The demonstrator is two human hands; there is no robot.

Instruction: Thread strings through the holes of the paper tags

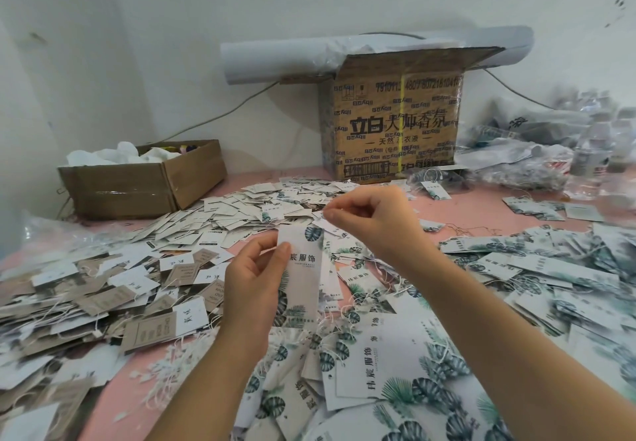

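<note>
White held tag [303,268] with dark green leaf print and black characters, same pattern all over the right-hand pile [516,268]. Kraft-brown and plain white tags [151,327] on the left, off-white strings [161,389], pink worktop [481,206] underneath. Brown cardboard box [371,124] covered in black print, yellow strap [401,120] down the front.

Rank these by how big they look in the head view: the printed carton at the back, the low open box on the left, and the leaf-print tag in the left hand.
1. printed carton
2. low open box
3. leaf-print tag, gripped by the left hand; smallest though nearest the camera.
</note>
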